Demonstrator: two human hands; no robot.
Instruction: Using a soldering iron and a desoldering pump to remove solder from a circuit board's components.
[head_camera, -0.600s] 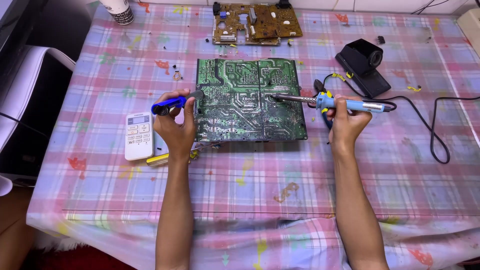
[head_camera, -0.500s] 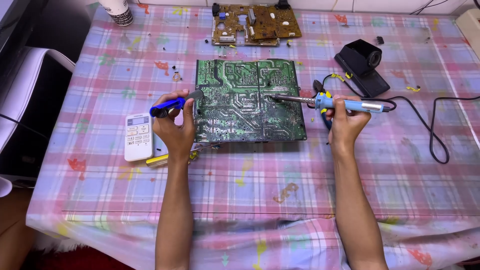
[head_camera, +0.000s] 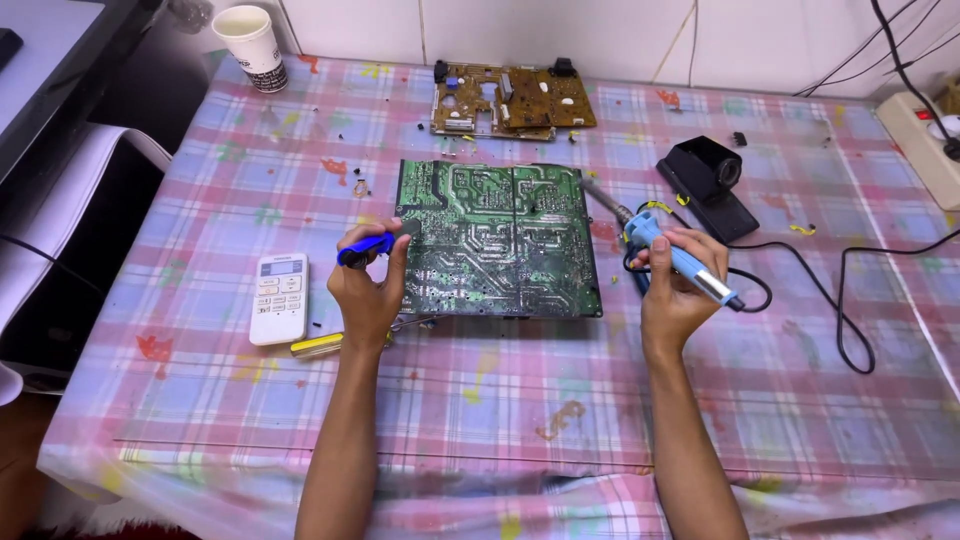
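A green circuit board (head_camera: 498, 238) lies solder side up in the middle of the checked tablecloth (head_camera: 520, 400). My left hand (head_camera: 368, 290) grips a blue-handled tool (head_camera: 366, 247) at the board's left edge, its grey tip resting on the board. My right hand (head_camera: 675, 290) holds a blue soldering iron (head_camera: 668, 250) to the right of the board. The iron's metal tip points up and left and hovers over the board's upper right corner. Its black cord (head_camera: 830, 300) trails off to the right.
A white remote control (head_camera: 279, 297) and a yellow-handled tool (head_camera: 320, 346) lie left of my left hand. A brown circuit board (head_camera: 510, 100) sits at the back, a paper cup (head_camera: 252, 45) at the back left, a black iron stand (head_camera: 708, 185) and a white power strip (head_camera: 920, 140) to the right.
My right hand has swung the soldering iron off the board's middle, its tip now raised toward the upper right corner. The left hand has stayed put.
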